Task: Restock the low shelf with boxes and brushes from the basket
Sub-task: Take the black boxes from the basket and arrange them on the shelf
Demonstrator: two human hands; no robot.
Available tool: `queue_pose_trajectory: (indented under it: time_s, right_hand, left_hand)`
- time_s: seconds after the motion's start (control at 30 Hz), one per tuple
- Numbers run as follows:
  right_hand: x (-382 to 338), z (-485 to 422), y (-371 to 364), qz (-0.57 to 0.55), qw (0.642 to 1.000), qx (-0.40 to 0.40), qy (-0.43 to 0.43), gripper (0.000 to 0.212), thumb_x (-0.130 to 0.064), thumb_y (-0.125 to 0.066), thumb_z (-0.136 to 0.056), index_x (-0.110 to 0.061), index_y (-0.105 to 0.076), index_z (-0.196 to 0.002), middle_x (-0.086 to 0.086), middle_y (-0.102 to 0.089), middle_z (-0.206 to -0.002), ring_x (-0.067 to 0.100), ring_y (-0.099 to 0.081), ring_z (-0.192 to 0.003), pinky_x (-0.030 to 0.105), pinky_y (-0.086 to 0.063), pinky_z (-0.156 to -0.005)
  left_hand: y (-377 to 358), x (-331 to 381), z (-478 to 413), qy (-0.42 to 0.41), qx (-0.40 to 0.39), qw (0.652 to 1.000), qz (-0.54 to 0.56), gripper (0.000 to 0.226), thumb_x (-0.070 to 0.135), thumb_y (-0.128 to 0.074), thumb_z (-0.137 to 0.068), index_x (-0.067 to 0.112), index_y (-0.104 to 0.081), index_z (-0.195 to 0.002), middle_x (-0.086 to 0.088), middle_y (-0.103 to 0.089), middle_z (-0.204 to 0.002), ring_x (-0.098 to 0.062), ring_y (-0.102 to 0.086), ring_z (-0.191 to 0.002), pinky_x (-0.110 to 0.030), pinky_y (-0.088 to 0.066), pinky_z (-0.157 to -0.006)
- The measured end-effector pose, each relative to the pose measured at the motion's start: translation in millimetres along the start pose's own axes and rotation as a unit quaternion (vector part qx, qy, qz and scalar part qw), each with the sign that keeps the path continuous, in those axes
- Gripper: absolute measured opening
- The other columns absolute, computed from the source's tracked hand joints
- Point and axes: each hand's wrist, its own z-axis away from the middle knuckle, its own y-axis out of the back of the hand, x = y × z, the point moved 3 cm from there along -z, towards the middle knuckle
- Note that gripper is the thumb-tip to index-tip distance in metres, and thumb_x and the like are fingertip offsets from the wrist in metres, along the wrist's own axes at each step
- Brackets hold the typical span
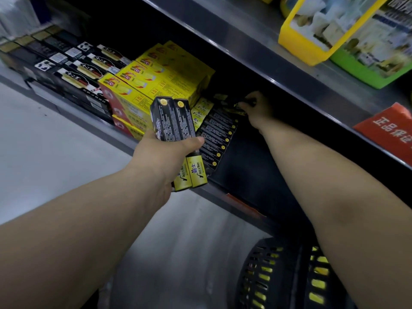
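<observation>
My left hand [162, 157] grips two long black-and-yellow boxes [176, 126] side by side, just in front of the low shelf [249, 181]. A row of several matching boxes [217, 134] lies flat on that shelf. Deep in the shelf's shadow, my right hand [256, 110] pinches another black-and-yellow box [239, 108] at the far end of the row. The black slotted basket [278, 279] stands on the floor at the lower right, with yellow showing through its slots; my right forearm hides part of it.
Stacked yellow boxes [156, 81] sit left of the row, then black boxes with brush pictures [89, 70] further left. The upper shelf [267, 52] overhangs, carrying a yellow package [312, 36] and a green one [374, 63]. A red tag [388, 128] hangs from its edge. Grey floor [55, 148] lies left.
</observation>
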Motion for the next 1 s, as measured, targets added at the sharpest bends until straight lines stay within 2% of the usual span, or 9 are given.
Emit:
queue_pose_trajectory:
  time_s: [0.17,0.3,0.47,0.6,0.63,0.7,0.8,0.87,1.0]
  right_hand:
    - [-1.2,-12.0,-21.2,0.048,0.997,-0.063,0.008,0.033,-0.012,-0.050,-0.095,-0.004,-0.047,-0.127,0.015,-0.052,-0.129,0.026,-0.050,-0.116,0.021,-0.036,-0.079]
    - [10.4,-16.9,-31.1,0.141,0.980,-0.139,0.012,0.033,-0.014,-0.034,-0.100,-0.009,-0.050,-0.129,0.017,-0.050,-0.132,0.025,-0.052,-0.107,0.030,-0.040,-0.086]
    - [16.7,-16.9,-33.8,0.303,0.931,-0.196,0.051,0.054,-0.004,-0.034,-0.097,-0.020,-0.023,-0.148,0.013,-0.024,-0.152,0.032,-0.031,-0.136,0.040,-0.030,-0.111]
    - [-9.8,11.8,-24.9,0.339,0.909,-0.228,0.079,0.066,-0.001,-0.046,-0.092,-0.021,-0.019,-0.149,0.013,-0.018,-0.153,0.031,-0.031,-0.134,0.035,-0.033,-0.108]
    - [-23.5,25.4,-19.6,0.308,0.914,-0.247,0.093,0.065,-0.002,-0.049,-0.091,-0.019,-0.022,-0.148,0.013,-0.024,-0.151,0.029,-0.035,-0.132,0.031,-0.035,-0.104]
    - [-52.0,61.6,-6.8,0.126,0.927,-0.338,0.102,0.061,-0.004,-0.053,-0.090,-0.021,-0.030,-0.143,0.010,-0.035,-0.146,0.021,-0.043,-0.127,0.028,-0.040,-0.100]
    - [-81.3,122.1,13.2,-0.219,0.855,-0.470,0.011,0.053,-0.014,-0.057,-0.089,-0.027,-0.038,-0.136,0.003,-0.052,-0.134,0.017,-0.055,-0.118,0.030,-0.051,-0.091]
    - [-86.1,143.7,21.8,-0.279,0.838,-0.469,-0.002,0.054,-0.012,-0.059,-0.088,-0.024,-0.039,-0.137,0.005,-0.059,-0.124,0.017,-0.062,-0.107,0.026,-0.054,-0.078]
    - [-76.3,148.9,41.6,-0.283,0.868,-0.407,-0.018,0.047,-0.017,-0.068,-0.072,-0.022,-0.055,-0.117,0.006,-0.063,-0.108,0.017,-0.065,-0.092,0.024,-0.057,-0.073]
  left_hand:
    - [6.0,-3.3,-3.3,0.000,0.007,1.000,0.001,0.055,0.023,-0.082,-0.068,0.022,-0.057,-0.116,-0.001,-0.070,-0.093,-0.020,-0.068,-0.076,-0.028,-0.051,-0.053]
    - [5.3,-4.1,-3.1,-0.003,0.003,1.000,0.007,0.057,0.022,-0.081,-0.068,0.022,-0.056,-0.119,0.000,-0.070,-0.092,-0.015,-0.067,-0.069,-0.022,-0.049,-0.041]
    - [-0.2,-4.4,0.1,-0.004,0.004,1.000,0.010,0.058,0.019,-0.081,-0.069,0.019,-0.054,-0.120,-0.001,-0.068,-0.089,-0.010,-0.065,-0.050,-0.017,-0.045,-0.036]
    - [-2.1,-3.3,2.4,-0.006,0.007,1.000,0.011,0.055,0.019,-0.081,-0.068,0.018,-0.056,-0.117,0.000,-0.068,-0.089,-0.011,-0.063,-0.062,-0.015,-0.043,-0.034]
    - [-1.8,-2.9,2.8,-0.006,0.007,1.000,0.009,0.056,0.020,-0.082,-0.067,0.018,-0.057,-0.117,0.000,-0.069,-0.091,-0.013,-0.064,-0.066,-0.015,-0.044,-0.035]
    - [-1.8,-2.1,4.2,0.001,0.004,1.000,-0.005,0.057,0.022,-0.083,-0.064,0.018,-0.059,-0.116,-0.002,-0.070,-0.094,-0.017,-0.066,-0.073,-0.021,-0.050,-0.041]
    - [-5.1,-1.8,10.3,0.009,-0.031,0.999,-0.029,0.046,0.021,-0.083,-0.063,0.019,-0.064,-0.105,-0.004,-0.072,-0.086,-0.019,-0.069,-0.070,-0.028,-0.055,-0.051]
    - [-10.0,-0.9,16.3,0.012,-0.069,0.997,-0.036,0.039,0.022,-0.082,-0.063,0.019,-0.066,-0.099,-0.002,-0.073,-0.078,-0.016,-0.069,-0.061,-0.028,-0.054,-0.048]
    - [-7.6,9.0,19.2,0.022,-0.038,0.999,-0.027,0.040,0.044,-0.075,-0.070,0.018,-0.064,-0.099,-0.005,-0.072,-0.081,-0.023,-0.069,-0.068,-0.038,-0.057,-0.057]
